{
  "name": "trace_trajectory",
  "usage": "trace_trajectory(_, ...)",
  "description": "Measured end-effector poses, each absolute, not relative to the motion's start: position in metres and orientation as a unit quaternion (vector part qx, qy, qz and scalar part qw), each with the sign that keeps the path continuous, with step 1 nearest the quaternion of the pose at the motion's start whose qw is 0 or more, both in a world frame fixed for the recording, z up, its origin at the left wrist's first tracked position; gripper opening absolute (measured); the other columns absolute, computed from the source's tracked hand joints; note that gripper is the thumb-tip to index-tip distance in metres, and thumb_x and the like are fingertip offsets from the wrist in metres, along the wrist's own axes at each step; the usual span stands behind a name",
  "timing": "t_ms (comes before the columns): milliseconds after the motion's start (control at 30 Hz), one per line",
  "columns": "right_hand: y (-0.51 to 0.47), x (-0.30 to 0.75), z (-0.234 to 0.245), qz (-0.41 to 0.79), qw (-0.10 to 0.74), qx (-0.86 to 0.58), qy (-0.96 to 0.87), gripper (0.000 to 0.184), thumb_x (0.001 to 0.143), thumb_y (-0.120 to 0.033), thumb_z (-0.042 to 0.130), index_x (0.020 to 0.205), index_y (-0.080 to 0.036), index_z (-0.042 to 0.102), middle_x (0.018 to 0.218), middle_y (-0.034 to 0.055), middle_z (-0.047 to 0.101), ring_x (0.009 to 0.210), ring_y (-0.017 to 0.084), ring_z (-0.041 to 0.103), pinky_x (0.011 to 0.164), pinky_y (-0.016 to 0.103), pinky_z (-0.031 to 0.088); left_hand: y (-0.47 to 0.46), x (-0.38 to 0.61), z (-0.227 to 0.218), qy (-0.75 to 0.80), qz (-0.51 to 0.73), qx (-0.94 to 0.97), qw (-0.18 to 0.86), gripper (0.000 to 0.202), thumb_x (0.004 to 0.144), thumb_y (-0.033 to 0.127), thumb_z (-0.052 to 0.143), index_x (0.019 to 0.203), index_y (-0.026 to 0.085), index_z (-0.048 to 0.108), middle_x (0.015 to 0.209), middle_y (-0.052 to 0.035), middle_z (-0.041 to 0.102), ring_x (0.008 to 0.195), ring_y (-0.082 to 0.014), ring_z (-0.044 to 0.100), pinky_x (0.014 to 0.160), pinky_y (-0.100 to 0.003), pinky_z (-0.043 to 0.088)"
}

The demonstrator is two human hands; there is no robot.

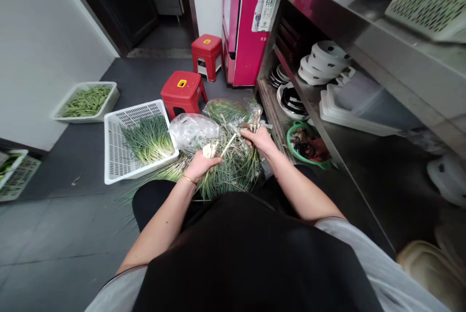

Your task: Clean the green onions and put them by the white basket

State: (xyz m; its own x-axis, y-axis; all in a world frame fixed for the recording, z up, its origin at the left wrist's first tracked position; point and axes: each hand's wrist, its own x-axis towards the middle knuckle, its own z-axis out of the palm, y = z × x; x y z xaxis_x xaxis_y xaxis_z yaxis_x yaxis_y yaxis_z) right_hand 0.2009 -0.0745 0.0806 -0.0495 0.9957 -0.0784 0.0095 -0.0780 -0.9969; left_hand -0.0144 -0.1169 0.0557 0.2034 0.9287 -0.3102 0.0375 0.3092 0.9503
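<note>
My left hand (203, 162) is closed round a bunch of scallions, their pale root ends (210, 150) poking up past the thumb. In my right hand (257, 138) is another bunch, its brownish, untrimmed roots (253, 120) pointing away from me. One thin white stalk (228, 145) slants between the two hands. Long green leaves and dry husks (233, 171) lie in a heap beneath them, over my lap. To the left, a white slotted basket (125, 169) holds neat scallions (150, 138) with clean white ends.
Clear plastic bags (194, 131) lie beyond my hands, one around more greens (227, 109). Two red stools (182, 92) stand behind. Green beans fill a basket (109, 103) by the wall. At right are a metal shelf (349, 45) with dishes and a green basket (306, 159) of scraps.
</note>
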Motion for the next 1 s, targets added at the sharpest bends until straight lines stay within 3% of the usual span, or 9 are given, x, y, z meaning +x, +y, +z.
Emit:
trace_trajectory(167, -0.085, 0.171, 0.082, 0.502, 0.389, -0.518, -0.574, 0.027, 0.067, -0.037, 0.070, 0.061, -0.015, 0.057, 0.043, -0.0044, 0.048, 0.040, 0.008, 0.041, 0.042, 0.022, 0.034, -0.108, -0.005, 0.057, 0.486, 0.352, 0.490, 0.632, 0.029, 0.056, 0.024, 0.081, 0.078, 0.011, 0.067, 0.063, -0.0076, 0.065, 0.040, -0.0087, 0.045, 0.035, -0.021, 0.029)
trace_trajectory(300, -0.079, 0.163, 0.078, 0.526, 0.372, -0.510, -0.570, 0.032, 0.071, -0.045, 0.067, 0.063, -0.015, 0.061, 0.044, -0.0023, 0.052, 0.039, 0.009, 0.044, 0.042, 0.023, 0.036, -0.098, -0.009, 0.059, 0.490, 0.357, 0.498, 0.620, 0.029, 0.058, 0.031, 0.081, 0.072, 0.012, 0.065, 0.053, -0.0037, 0.060, 0.037, -0.0080, 0.042, 0.034, -0.021, 0.028)
trace_trajectory(400, -0.068, 0.174, 0.066, 0.523, 0.368, -0.541, -0.545, 0.041, 0.076, -0.054, 0.061, 0.064, -0.014, 0.063, 0.050, 0.0024, 0.059, 0.036, 0.009, 0.043, 0.037, 0.023, 0.033, -0.092, -0.031, 0.067, 0.504, 0.391, 0.470, 0.610, 0.031, 0.055, 0.033, 0.082, 0.068, 0.012, 0.063, 0.060, -0.0054, 0.063, 0.042, -0.0092, 0.047, 0.038, -0.022, 0.034)
trace_trajectory(500, -0.058, 0.184, 0.054, 0.530, 0.316, -0.560, -0.553, 0.036, 0.076, -0.047, 0.064, 0.065, -0.013, 0.064, 0.053, 0.0039, 0.061, 0.034, 0.008, 0.042, 0.034, 0.023, 0.031, -0.091, -0.057, 0.081, 0.480, 0.436, 0.442, 0.620, 0.034, 0.055, 0.039, 0.082, 0.068, 0.012, 0.064, 0.057, -0.0046, 0.061, 0.046, -0.0119, 0.051, 0.044, -0.024, 0.041)
trace_trajectory(633, -0.053, 0.181, 0.051, 0.559, 0.398, -0.538, -0.490, 0.021, 0.074, -0.026, 0.068, 0.089, -0.012, 0.065, 0.063, 0.0013, 0.065, 0.039, 0.008, 0.048, 0.037, 0.020, 0.037, -0.093, -0.061, 0.091, 0.459, 0.436, 0.453, 0.628, 0.032, 0.058, 0.039, 0.080, 0.068, 0.012, 0.064, 0.042, 0.0034, 0.043, 0.037, -0.0088, 0.041, 0.040, -0.024, 0.036)
trace_trajectory(733, -0.057, 0.170, 0.056, 0.618, 0.448, -0.495, -0.416, 0.021, 0.073, -0.019, 0.068, 0.092, -0.011, 0.066, 0.074, 0.0042, 0.068, 0.056, 0.011, 0.061, 0.049, 0.022, 0.049, -0.095, -0.038, 0.083, 0.518, 0.400, 0.491, 0.575, 0.029, 0.055, 0.029, 0.081, 0.073, 0.012, 0.066, 0.048, 0.0029, 0.050, 0.037, -0.0060, 0.036, 0.039, -0.022, 0.032)
trace_trajectory(900, -0.071, 0.149, 0.058, 0.722, 0.462, -0.387, -0.339, 0.020, 0.076, -0.027, 0.067, 0.090, -0.013, 0.068, 0.078, 0.0062, 0.071, 0.077, 0.017, 0.067, 0.069, 0.029, 0.055, -0.096, 0.008, 0.060, 0.568, 0.380, 0.546, 0.485, 0.026, 0.051, 0.019, 0.078, 0.074, 0.012, 0.068, 0.069, -0.0033, 0.066, 0.063, -0.0148, 0.057, 0.062, -0.027, 0.047)
trace_trajectory(1000, -0.077, 0.143, 0.058, 0.730, 0.469, -0.378, -0.323, 0.023, 0.077, -0.032, 0.067, 0.092, -0.014, 0.068, 0.073, 0.0044, 0.070, 0.075, 0.017, 0.067, 0.070, 0.030, 0.056, -0.095, 0.018, 0.054, 0.568, 0.374, 0.532, 0.505, 0.024, 0.051, 0.018, 0.077, 0.072, 0.013, 0.066, 0.068, -0.0032, 0.066, 0.059, -0.0138, 0.056, 0.056, -0.026, 0.046)
